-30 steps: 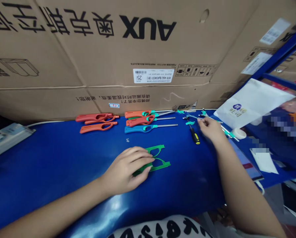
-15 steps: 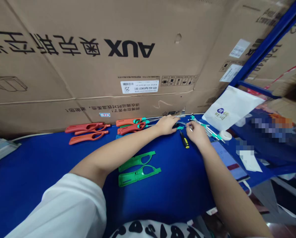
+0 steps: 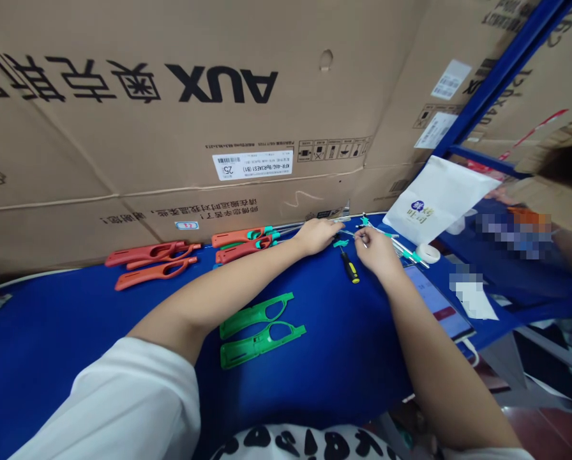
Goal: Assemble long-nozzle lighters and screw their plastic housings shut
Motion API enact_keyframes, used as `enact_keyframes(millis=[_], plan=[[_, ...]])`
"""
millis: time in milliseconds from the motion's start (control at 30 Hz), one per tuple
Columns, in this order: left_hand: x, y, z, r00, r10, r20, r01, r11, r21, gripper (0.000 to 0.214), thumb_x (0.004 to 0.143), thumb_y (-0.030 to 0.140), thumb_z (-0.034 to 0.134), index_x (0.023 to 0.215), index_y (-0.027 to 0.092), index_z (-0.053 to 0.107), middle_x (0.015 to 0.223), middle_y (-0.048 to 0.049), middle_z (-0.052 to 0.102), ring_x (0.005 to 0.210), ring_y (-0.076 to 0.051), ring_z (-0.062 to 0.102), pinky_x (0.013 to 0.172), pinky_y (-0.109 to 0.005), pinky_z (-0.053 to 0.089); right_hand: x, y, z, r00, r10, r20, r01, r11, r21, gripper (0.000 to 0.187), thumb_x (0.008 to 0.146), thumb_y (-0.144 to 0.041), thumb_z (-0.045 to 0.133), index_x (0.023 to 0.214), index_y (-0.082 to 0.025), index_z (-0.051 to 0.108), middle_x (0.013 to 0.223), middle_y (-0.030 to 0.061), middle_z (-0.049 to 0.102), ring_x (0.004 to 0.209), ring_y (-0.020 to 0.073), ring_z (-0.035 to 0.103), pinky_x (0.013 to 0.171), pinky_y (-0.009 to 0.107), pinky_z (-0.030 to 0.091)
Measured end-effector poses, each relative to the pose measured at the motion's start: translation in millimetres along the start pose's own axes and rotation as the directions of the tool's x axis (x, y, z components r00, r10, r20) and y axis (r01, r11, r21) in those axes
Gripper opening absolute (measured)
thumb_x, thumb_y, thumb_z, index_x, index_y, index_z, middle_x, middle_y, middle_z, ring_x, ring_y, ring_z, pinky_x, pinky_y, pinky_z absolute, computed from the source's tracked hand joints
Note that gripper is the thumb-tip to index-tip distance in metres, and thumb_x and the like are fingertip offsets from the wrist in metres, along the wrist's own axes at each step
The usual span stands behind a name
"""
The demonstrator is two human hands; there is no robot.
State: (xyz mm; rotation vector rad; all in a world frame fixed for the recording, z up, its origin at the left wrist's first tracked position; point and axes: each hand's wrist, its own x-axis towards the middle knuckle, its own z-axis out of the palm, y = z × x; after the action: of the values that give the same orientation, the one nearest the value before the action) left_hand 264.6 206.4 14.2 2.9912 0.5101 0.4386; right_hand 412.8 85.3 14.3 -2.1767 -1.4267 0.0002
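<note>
My left hand point(image 3: 317, 236) is at the back of the table, its fingers curled over small parts that they mostly hide. Close on its right, my right hand point(image 3: 376, 250) pinches a thin metal rod point(image 3: 364, 241) between thumb and fingers. A pale thin strand point(image 3: 347, 233) shows between the two hands. Just below them lie a small teal trigger piece point(image 3: 341, 243) and a black-and-yellow screwdriver point(image 3: 350, 268). Beside my right hand is a bunch of metal tubes point(image 3: 401, 248) with teal pieces. Orange and red lighters point(image 3: 240, 250) with teal triggers lie left of my left hand.
Two green lighter shell halves point(image 3: 262, 342) lie in front of my left forearm. Red and orange shells point(image 3: 147, 259) are farther left. A tape roll point(image 3: 428, 253), a phone-like screen point(image 3: 439, 303) and a white bag point(image 3: 434, 198) stand right. A large carton point(image 3: 171, 147) walls the back.
The view has shifted a little, so the table's contents appear farther left. Both hands stay close together at the same spot, with only slight finger movement.
</note>
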Motion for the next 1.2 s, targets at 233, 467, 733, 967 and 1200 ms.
enact_keyframes(millis=[233, 467, 733, 967, 1200], plan=[[19, -9, 1.6, 0.99, 0.015, -0.143, -0.036, 0.988, -0.147, 0.034, 0.095, 0.012, 0.053, 0.128, 0.016, 0.06, 0.118, -0.0123, 0.07, 0.11, -0.024, 0.065, 0.095, -0.034, 0.05, -1, 2, -2, 0.998, 0.037, 0.054, -0.031, 0.994, -0.104, 0.019, 0.089, -0.021, 0.052, 0.085, -0.016, 0.07, 0.08, 0.0109, 0.072, 0.075, 0.0242, 0.065, 0.066, 0.03, 0.041], [35, -11, 13.1, 0.955, -0.042, -0.292, -0.067, 0.933, -0.354, 0.023, 0.091, 0.007, 0.06, 0.112, 0.011, 0.067, 0.099, -0.0099, 0.071, 0.091, -0.019, 0.068, 0.087, -0.03, 0.053, -1, 4, -4, 0.992, 0.097, 0.076, -0.081, 0.979, -0.189, 0.018, 0.088, -0.02, 0.054, 0.087, -0.017, 0.072, 0.081, 0.0117, 0.073, 0.079, 0.0251, 0.068, 0.071, 0.03, 0.045], [43, -15, 24.5, 0.941, -0.156, -0.299, -0.006, 0.878, -0.479, 0.017, 0.097, 0.016, 0.058, 0.111, 0.012, 0.066, 0.105, -0.0096, 0.07, 0.091, -0.017, 0.068, 0.086, -0.032, 0.056, -6, -10, -8, 0.992, 0.109, 0.061, -0.097, 0.98, -0.173, 0.02, 0.089, -0.023, 0.054, 0.09, -0.018, 0.074, 0.088, 0.0117, 0.076, 0.082, 0.0254, 0.07, 0.069, 0.03, 0.045], [43, -17, 26.3, 0.971, -0.137, -0.195, 0.029, 0.881, -0.472, 0.036, 0.098, 0.036, 0.061, 0.128, 0.016, 0.059, 0.128, -0.011, 0.061, 0.108, -0.024, 0.064, 0.091, -0.045, 0.057, -14, -24, -14, 0.998, 0.051, -0.036, -0.053, 0.996, -0.074, 0.02, 0.088, -0.029, 0.053, 0.088, -0.02, 0.071, 0.088, 0.0111, 0.075, 0.082, 0.0269, 0.068, 0.066, 0.03, 0.042], [-8, 3, -13.6, 0.951, -0.133, -0.278, -0.015, 0.881, -0.473, 0.032, 0.094, 0.004, 0.047, 0.116, 0.012, 0.069, 0.115, -0.0125, 0.072, 0.109, -0.021, 0.067, 0.101, -0.037, 0.052, -19, -30, -13, 0.992, -0.125, -0.009, 0.124, 0.967, 0.221, 0.02, 0.089, -0.031, 0.051, 0.084, -0.019, 0.066, 0.074, 0.0047, 0.069, 0.067, 0.0189, 0.061, 0.064, 0.028, 0.044]])
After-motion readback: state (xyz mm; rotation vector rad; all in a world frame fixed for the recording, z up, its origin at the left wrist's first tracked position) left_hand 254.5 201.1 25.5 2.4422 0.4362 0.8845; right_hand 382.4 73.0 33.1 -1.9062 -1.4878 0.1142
